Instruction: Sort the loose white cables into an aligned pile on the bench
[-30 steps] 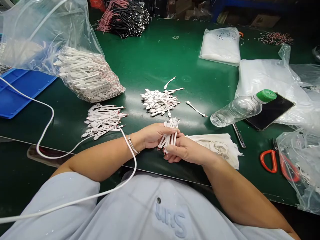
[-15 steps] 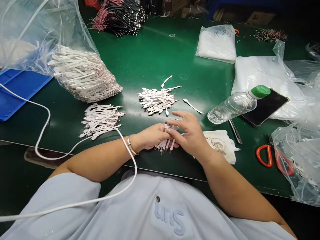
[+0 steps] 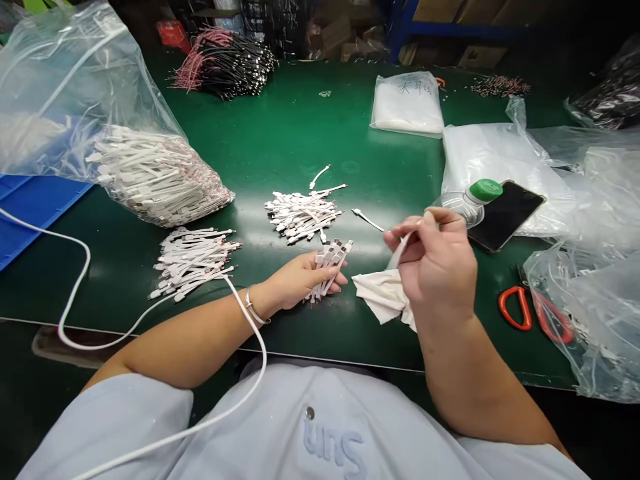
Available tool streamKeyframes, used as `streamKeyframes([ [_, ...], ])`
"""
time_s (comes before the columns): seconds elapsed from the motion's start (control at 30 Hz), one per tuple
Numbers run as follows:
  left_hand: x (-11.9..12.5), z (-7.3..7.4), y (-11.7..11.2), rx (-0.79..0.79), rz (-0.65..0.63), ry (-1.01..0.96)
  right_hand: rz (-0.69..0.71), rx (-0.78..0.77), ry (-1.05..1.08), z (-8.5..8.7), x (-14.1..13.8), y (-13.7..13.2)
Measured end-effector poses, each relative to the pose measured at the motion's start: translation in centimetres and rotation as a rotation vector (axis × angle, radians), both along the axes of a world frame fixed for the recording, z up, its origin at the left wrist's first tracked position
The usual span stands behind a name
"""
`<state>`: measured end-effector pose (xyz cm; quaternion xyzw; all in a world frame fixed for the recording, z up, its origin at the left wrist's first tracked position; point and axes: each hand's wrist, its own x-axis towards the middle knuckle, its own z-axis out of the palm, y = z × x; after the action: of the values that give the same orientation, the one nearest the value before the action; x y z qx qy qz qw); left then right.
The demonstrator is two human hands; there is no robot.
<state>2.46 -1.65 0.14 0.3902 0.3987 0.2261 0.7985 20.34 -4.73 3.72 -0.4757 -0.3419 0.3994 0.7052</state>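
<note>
My left hand (image 3: 296, 283) rests on the green table (image 3: 280, 133) near its front edge, fingers closed round a bundle of short white cables (image 3: 327, 268). To its right my right hand (image 3: 436, 261) is raised a little above the table, pinching a white cloth (image 3: 383, 293) that hangs down from the fingers to the table. A small pile of white cables (image 3: 301, 216) lies just beyond my left hand. A single white cable (image 3: 367, 218) lies beside that pile. Another pile of white cables (image 3: 193, 260) sits to the left.
A clear bag full of white cables (image 3: 150, 173) stands at the left, over a blue tray (image 3: 30, 207). A water bottle (image 3: 467, 200) lies against a phone (image 3: 505, 213). Red-handled scissors (image 3: 515, 308) and plastic bags (image 3: 585, 320) are at the right. Black and pink cables (image 3: 223, 63) lie at the back.
My right hand left the bundle, moved right and lifted the white cloth off the table. My left hand keeps the bundle.
</note>
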Motion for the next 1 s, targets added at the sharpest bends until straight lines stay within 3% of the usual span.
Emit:
streamKeyframes([
  [0.1, 0.0, 0.1, 0.0, -0.032, -0.002, -0.05, 0.025, -0.111, 0.068, -0.2, 1.2, 1.1],
  [0.27, -0.1, 0.0, 0.0, 0.005, -0.024, -0.079, 0.306, -0.387, -0.091, -1.6, 0.1, 1.6],
  [0.4, -0.2, -0.3, 0.1, 0.038, -0.038, -0.07, 0.534, -0.389, -0.202, -2.5, -0.9, 1.2],
  [0.5, -0.3, -0.4, 0.2, 0.024, -0.046, -0.054, 0.543, -0.331, -0.163, -2.9, -1.0, 1.1],
  [1.0, -0.3, 0.3, 0.3, -0.091, -0.067, -0.052, 0.55, -0.358, -0.058, -3.2, -1.0, 1.2],
])
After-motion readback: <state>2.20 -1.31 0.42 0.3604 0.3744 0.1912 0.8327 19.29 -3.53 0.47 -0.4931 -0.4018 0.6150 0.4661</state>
